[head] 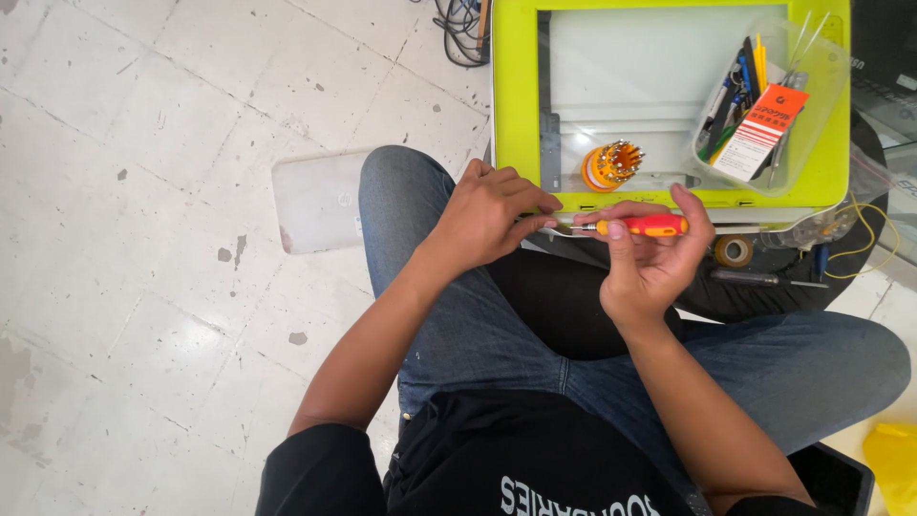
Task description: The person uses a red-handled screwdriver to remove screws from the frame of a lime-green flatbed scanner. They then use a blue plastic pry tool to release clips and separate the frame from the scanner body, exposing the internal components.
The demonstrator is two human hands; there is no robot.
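My right hand [652, 258] grips a small screwdriver with an orange and yellow handle [650, 225], held level above my lap. My left hand [492, 212] pinches the metal tip end of that screwdriver [564, 228] between thumb and fingers. Both hands hover just in front of a yellow-framed white device [511, 105] that rests on a dark stool. Beside the hands, on the device, stands a round orange holder of screwdriver bits [609, 165].
A clear plastic tub [812, 115] with tools and an orange card sits on the device's right side. A tape roll [734, 250] and a dark screwdriver [764, 279] lie on the stool. A white panel [315, 203] lies on the tiled floor at left. Cables [463, 29] trail at the top.
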